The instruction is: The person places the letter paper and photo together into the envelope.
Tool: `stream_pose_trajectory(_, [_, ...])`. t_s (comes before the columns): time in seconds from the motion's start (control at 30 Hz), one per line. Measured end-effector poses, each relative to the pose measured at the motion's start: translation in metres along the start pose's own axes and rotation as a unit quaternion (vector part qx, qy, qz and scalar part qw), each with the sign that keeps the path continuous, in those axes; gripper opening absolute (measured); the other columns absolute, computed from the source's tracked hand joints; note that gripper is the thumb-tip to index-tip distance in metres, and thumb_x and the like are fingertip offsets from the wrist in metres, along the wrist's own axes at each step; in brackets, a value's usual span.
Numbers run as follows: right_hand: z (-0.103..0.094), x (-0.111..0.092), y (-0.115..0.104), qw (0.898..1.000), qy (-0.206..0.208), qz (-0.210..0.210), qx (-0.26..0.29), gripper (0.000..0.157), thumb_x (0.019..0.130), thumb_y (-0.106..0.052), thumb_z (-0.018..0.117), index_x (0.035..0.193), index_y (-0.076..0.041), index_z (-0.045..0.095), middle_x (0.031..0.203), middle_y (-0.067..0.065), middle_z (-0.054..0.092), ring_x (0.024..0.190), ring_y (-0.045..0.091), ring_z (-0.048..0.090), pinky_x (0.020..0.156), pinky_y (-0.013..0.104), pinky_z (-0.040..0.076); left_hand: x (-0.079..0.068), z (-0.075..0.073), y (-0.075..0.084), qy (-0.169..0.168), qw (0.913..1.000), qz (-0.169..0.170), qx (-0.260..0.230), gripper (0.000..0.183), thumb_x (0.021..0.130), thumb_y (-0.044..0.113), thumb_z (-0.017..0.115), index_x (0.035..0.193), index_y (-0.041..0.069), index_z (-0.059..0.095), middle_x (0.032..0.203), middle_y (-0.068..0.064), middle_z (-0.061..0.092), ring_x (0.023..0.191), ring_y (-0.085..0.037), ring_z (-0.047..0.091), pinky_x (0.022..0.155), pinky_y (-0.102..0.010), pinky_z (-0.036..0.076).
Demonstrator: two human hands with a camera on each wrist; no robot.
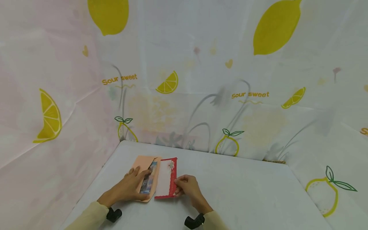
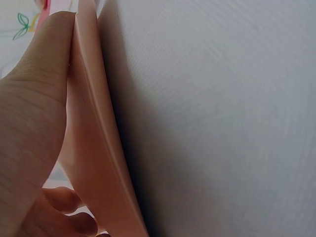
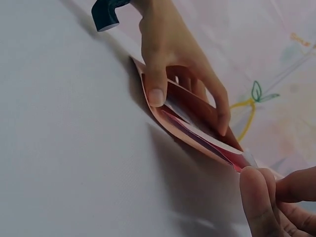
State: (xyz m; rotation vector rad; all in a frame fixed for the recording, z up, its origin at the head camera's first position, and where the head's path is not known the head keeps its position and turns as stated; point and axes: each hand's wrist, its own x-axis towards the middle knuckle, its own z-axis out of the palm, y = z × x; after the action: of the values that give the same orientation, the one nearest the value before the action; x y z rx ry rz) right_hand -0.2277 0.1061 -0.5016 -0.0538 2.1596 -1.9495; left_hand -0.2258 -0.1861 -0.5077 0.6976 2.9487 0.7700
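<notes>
My left hand (image 1: 130, 185) grips a peach envelope (image 1: 142, 162) across its width, thumb at the near edge and the other fingers over its face. Through the envelope's opening shows a glossy blue and purple picture (image 1: 149, 180). A white card with a red lace-like border and a flower decoration (image 1: 163, 179) sits at the envelope's right side. Its right red edge is pinched between the thumb and fingers of my right hand (image 1: 188, 188). In the right wrist view the card's red end (image 3: 239, 160) lies within the envelope's parted mouth, and the envelope casts a shadow below.
The white table (image 1: 244, 191) extends right of the hands. Behind it and along the sides hangs a pale cloth (image 1: 195, 105) printed with lemons and lettering. Black bands with a small device (image 1: 114, 215) are on both wrists.
</notes>
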Motion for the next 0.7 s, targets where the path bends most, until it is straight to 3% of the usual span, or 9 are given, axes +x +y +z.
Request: stream_pose_trajectory(0.7, [0.037, 0.014, 0.006, 1.0, 0.014, -0.001, 0.001, 0.02, 0.1, -0.017, 0.069, 0.105, 0.003, 0.066, 0.074, 0.009, 0.07, 0.052, 0.013, 0.066, 0.057, 0.032, 0.059, 0.002, 0.004, -0.004, 0.006, 0.9999, -0.01, -0.003, 0.107, 0.069, 0.073, 0.082, 0.151, 0.015, 0.046, 0.154, -0.043, 0.029, 0.136, -0.072, 0.026, 0.103, -0.08, 0.027])
